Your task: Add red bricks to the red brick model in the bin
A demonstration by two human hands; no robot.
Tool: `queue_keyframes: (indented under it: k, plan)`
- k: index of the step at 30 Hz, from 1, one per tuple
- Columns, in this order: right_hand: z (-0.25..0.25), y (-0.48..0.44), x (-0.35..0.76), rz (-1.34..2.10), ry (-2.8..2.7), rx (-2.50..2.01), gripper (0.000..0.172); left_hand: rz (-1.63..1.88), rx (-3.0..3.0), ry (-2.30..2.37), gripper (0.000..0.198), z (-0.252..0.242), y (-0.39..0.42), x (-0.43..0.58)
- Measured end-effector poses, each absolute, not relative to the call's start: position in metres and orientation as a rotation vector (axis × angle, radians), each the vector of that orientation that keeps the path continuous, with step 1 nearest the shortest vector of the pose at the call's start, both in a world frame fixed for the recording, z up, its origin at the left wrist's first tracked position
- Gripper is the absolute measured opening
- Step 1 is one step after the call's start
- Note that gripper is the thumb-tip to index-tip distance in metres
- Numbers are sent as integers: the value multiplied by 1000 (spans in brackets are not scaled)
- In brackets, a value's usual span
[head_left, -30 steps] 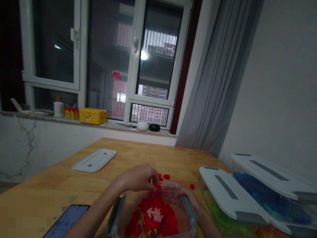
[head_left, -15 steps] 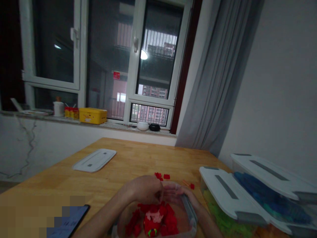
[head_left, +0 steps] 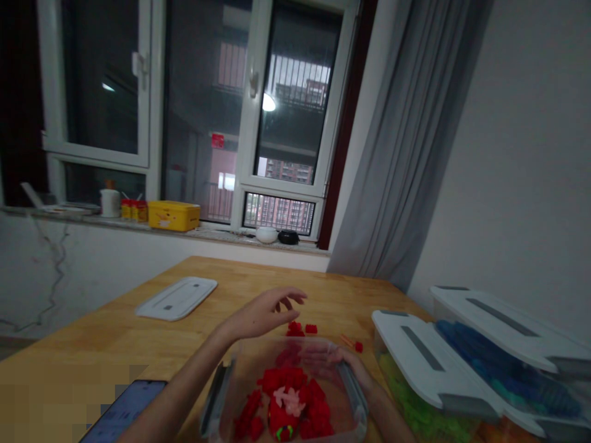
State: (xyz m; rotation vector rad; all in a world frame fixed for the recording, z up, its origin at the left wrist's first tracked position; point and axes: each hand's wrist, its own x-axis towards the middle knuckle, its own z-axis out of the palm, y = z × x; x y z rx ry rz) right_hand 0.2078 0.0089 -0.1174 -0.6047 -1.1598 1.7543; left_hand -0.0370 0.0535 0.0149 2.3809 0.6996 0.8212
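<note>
In front of me a clear plastic box (head_left: pixel 344 424) holds red building bricks (head_left: pixel 318 406), a pale pink piece (head_left: pixel 290 400) and a red rounded piece with a green and yellow mark (head_left: pixel 283 427). My left hand (head_left: pixel 265 312) hangs over the table beyond the box's far left corner, its fingers apart and nothing in them. Below its fingertips lie several loose red bricks (head_left: pixel 295 328). My right hand (head_left: pixel 344 363) grips the box at the far right corner; its fingers show through the far wall.
A white lid (head_left: pixel 178 298) lies on the wooden table at the left. A phone (head_left: pixel 124 409) is at the near left. At the right stand lidded boxes with green bricks (head_left: pixel 413 409) and blue bricks (head_left: pixel 489 357). A small red brick (head_left: pixel 359 347) lies beyond my right hand.
My left hand has risen from over the box and moved away, forward and to the left, with its fingers spreading. My right hand stays at the box's corner.
</note>
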Motion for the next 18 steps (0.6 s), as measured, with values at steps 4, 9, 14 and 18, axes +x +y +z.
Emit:
queue_keyframes:
  k: [4,9,14,18]
  plan:
    - [-115,8,207,1802,-1153,-568,37,939,2275,723,39,-3,82,-45]
    - [-117,9,208,1778,-1119,-577,36,820,2186,792,42,-37,114,-50]
    - [-116,7,206,1798,-1134,-548,36,610,2173,875,40,-79,135,-54]
    - [-123,10,209,1714,-1116,-650,32,411,2112,887,33,-111,150,-51]
